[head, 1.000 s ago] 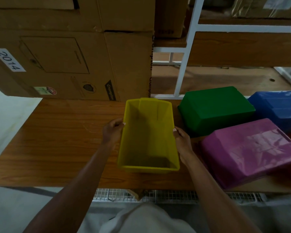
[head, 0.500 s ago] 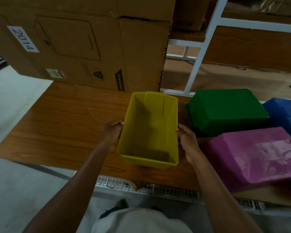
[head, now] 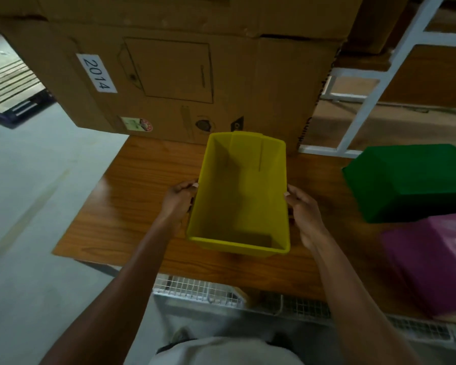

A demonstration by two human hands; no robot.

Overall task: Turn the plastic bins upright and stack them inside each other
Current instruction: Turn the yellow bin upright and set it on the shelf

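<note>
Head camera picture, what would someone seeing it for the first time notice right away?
A bright yellow bin sits upright at the centre of the wooden table, with the left hand and right hand gripping its long sides. To the right lie a green bin and a purple bin, both upside down. A big cardboard box marked 2014 looms behind.

We see a yellow rectangular plastic bin [head: 241, 196] standing upright with its open mouth facing up, its inside empty, and it sits on the wooden surface with its far end close to a cardboard box. To the right of it, well apart, a dark green rectangular plastic bin [head: 411, 180] lies upside down with its flat bottom on top. Just in front of the green one, a magenta rectangular plastic bin [head: 432, 262] also lies upside down, and its near right part is cut off by the frame edge.
</note>
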